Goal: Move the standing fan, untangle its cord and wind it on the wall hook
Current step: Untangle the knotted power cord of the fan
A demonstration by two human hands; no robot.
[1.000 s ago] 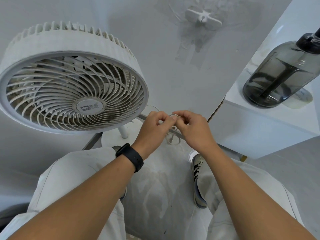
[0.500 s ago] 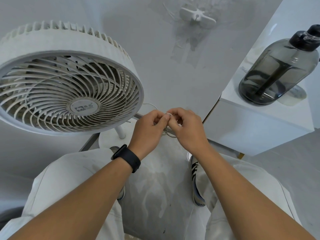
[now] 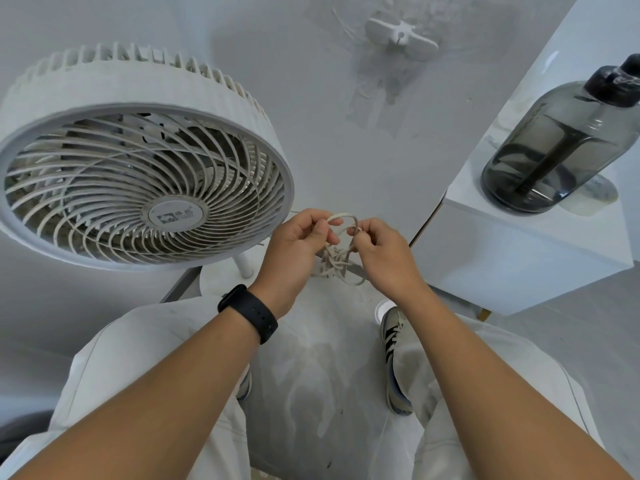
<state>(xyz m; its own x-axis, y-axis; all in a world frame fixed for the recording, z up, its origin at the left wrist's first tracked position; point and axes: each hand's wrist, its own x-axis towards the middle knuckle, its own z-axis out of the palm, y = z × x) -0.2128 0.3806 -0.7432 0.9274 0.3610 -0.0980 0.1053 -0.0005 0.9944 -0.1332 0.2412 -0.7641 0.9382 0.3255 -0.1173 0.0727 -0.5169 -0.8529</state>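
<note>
The white standing fan [image 3: 138, 181] stands at the left, its round grille tilted up toward me. Its thin white cord [image 3: 334, 259] hangs as a knotted tangle between my hands, with one loop arching above my fingertips. My left hand [image 3: 298, 251], with a black watch on its wrist, pinches the left side of that loop. My right hand [image 3: 379, 252] pinches the right side. The white wall hook [image 3: 401, 38] sits high on the wall above my hands, with nothing wound on it.
A white cabinet [image 3: 519, 258] stands at the right against the wall, with a large dark transparent water bottle [image 3: 568, 140] on top. My legs and shoes are below my hands. The fan's pole and round base [image 3: 221, 275] stand just left of my hands.
My hands have drawn slightly apart and pulled a loop of cord up out of the knot. The tangle below them now shows more plainly.
</note>
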